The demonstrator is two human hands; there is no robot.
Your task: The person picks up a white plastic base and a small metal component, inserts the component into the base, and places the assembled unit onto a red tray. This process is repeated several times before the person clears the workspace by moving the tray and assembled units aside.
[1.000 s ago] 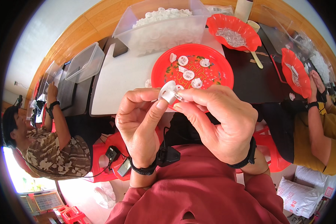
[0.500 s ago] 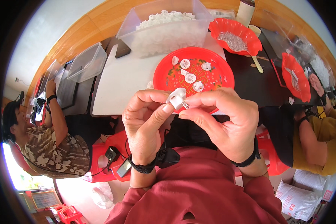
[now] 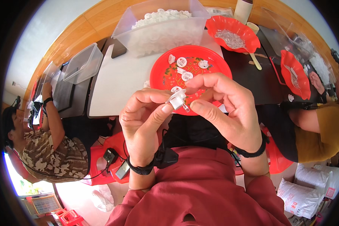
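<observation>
Head view: the left hand (image 3: 142,122) pinched a white fitting (image 3: 175,99) above the near side of the red tray (image 3: 221,68).
The right hand (image 3: 229,113) held nothing visible, thumb and forefinger parted beside it; contact was unclear. The step looked like fine handling of the clear piece (image 3: 186,109) jutting from the fitting; the next move seemed to need a steady left pinch and light right fingertips.
</observation>
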